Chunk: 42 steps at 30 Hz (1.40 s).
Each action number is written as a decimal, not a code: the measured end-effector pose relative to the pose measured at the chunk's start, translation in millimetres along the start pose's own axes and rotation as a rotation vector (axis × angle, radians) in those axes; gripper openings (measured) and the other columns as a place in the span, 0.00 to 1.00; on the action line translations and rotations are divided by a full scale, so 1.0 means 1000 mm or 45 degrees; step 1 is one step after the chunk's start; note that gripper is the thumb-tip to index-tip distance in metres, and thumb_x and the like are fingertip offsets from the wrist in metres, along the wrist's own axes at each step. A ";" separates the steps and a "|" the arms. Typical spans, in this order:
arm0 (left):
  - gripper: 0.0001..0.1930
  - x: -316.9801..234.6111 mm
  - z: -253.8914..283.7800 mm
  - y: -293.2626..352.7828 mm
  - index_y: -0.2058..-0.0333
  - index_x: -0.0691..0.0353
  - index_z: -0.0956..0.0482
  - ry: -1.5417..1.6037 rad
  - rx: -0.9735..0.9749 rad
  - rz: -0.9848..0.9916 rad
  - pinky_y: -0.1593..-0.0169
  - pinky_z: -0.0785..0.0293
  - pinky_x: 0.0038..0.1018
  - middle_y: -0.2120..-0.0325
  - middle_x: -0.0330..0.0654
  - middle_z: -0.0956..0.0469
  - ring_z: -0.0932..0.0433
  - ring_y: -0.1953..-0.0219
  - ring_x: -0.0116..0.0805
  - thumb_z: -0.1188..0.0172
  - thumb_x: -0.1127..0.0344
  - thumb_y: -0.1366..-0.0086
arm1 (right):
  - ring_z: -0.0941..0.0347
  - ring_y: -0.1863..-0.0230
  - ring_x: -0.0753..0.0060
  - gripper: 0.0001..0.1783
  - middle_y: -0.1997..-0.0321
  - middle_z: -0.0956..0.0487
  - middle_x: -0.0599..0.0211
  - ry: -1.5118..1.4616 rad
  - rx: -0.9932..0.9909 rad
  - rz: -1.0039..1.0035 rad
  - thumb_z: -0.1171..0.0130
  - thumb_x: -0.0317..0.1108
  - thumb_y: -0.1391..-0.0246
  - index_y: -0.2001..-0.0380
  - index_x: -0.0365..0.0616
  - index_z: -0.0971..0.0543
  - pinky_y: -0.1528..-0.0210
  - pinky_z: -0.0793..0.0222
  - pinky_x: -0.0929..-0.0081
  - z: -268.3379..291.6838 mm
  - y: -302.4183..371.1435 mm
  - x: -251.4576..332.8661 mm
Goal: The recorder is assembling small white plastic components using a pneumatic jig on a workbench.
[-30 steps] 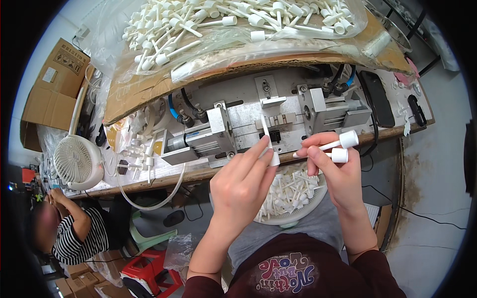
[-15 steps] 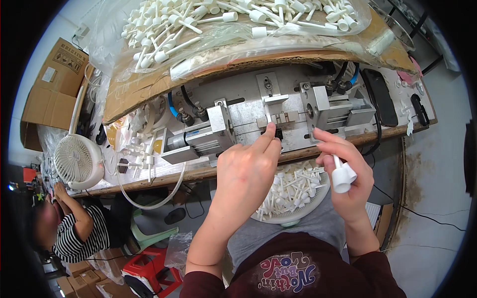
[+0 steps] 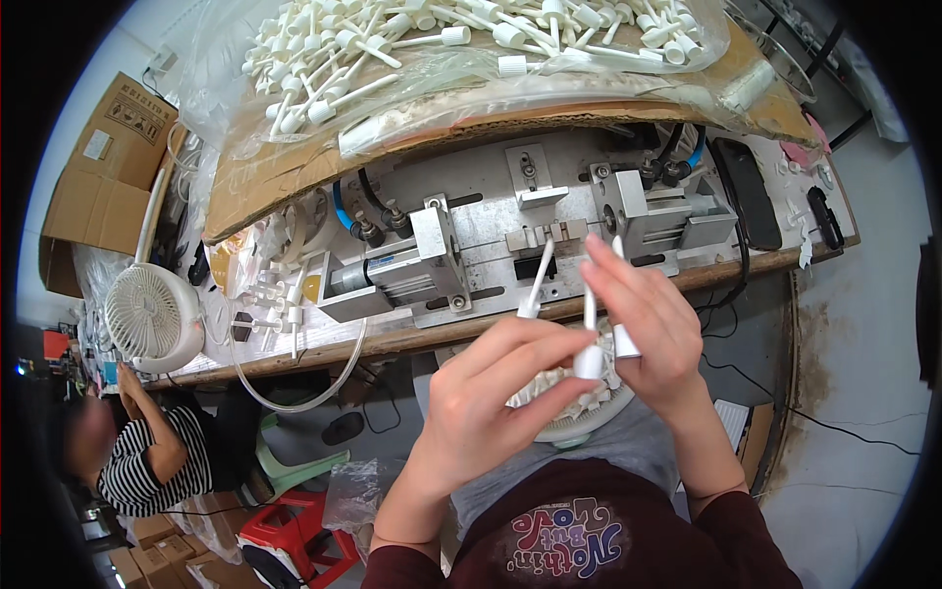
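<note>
My left hand is closed, pinching a white cap with a long thin stem between thumb and fingertips, its stem upward. A second stemmed white cap sticks up beyond the left fingers, its base partly hidden by them. Close beside it, my right hand has its fingers wrapped around another stemmed white cap, whose stem tip shows above the fingers. Both hands are in front of a metal fixture block on the bench machine. Below them is a white basket of similar white parts, partly covered by the hands.
Metal cylinder units stand left and right of the fixture. Above, a cardboard sheet bears a plastic bag of stemmed caps. A white fan and a clear hose are leftward; a person in stripes sits beyond.
My left hand has drawn back from the fixture and now pinches a stemmed cap. My right hand has moved left and turned, coming close to the left one.
</note>
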State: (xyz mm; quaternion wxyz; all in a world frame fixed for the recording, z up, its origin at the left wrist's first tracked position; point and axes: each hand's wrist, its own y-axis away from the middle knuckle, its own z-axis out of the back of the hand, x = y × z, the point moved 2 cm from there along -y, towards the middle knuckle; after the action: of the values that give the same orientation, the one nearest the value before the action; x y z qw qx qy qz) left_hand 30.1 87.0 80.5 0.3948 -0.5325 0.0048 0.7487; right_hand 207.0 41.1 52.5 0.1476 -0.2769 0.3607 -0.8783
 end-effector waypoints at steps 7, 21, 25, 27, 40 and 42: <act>0.14 0.030 -0.011 -0.006 0.59 0.63 0.15 -0.731 -0.112 -0.182 0.66 0.23 0.26 0.54 0.43 0.17 0.18 0.68 0.35 0.29 0.72 0.46 | 0.21 0.49 0.49 0.26 0.47 0.21 0.46 -0.123 -0.097 -0.172 0.38 0.18 0.55 0.48 0.29 0.23 0.49 0.25 0.64 0.005 0.011 -0.005; 0.13 0.037 -0.013 -0.014 0.61 0.58 0.14 -0.895 -0.002 -0.125 0.73 0.27 0.27 0.54 0.36 0.16 0.23 0.80 0.35 0.28 0.66 0.47 | 0.20 0.49 0.58 0.26 0.41 0.24 0.45 -0.507 0.049 -0.281 0.25 0.23 0.60 0.54 0.35 0.21 0.49 0.23 0.68 0.021 0.009 0.006; 0.13 0.040 -0.013 -0.013 0.61 0.58 0.14 -0.860 -0.025 -0.109 0.72 0.26 0.27 0.54 0.36 0.16 0.22 0.79 0.35 0.28 0.66 0.47 | 0.19 0.54 0.61 0.20 0.46 0.21 0.52 -0.316 0.060 -0.267 0.25 0.23 0.60 0.60 0.37 0.19 0.55 0.21 0.68 0.022 0.006 0.012; 0.13 0.041 -0.014 -0.012 0.61 0.58 0.14 -0.832 -0.049 -0.115 0.71 0.25 0.27 0.54 0.36 0.16 0.21 0.78 0.34 0.28 0.66 0.48 | 0.19 0.56 0.61 0.18 0.48 0.20 0.54 -0.264 0.028 -0.262 0.26 0.23 0.61 0.63 0.37 0.18 0.57 0.21 0.68 0.018 0.006 0.012; 0.14 0.024 0.001 0.027 0.62 0.57 0.15 -0.553 0.387 -0.062 0.69 0.23 0.28 0.57 0.36 0.16 0.19 0.74 0.34 0.28 0.63 0.48 | 0.20 0.68 0.68 0.16 0.47 0.18 0.58 0.136 0.338 0.003 0.29 0.29 0.61 0.65 0.40 0.19 0.69 0.32 0.72 -0.024 -0.005 0.004; 0.16 0.022 0.000 0.028 0.62 0.56 0.14 -0.547 0.375 -0.064 0.70 0.24 0.27 0.56 0.35 0.16 0.20 0.75 0.33 0.27 0.59 0.49 | 0.24 0.75 0.71 0.16 0.47 0.17 0.60 0.232 0.311 0.024 0.29 0.29 0.62 0.65 0.41 0.19 0.73 0.34 0.75 -0.032 -0.008 0.006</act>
State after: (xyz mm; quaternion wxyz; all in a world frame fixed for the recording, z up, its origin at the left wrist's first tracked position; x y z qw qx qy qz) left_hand 10.6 80.4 51.5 0.4786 -0.2981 0.0167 0.8257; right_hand 182.7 61.5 41.4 0.1552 -0.1725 0.2658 -0.9357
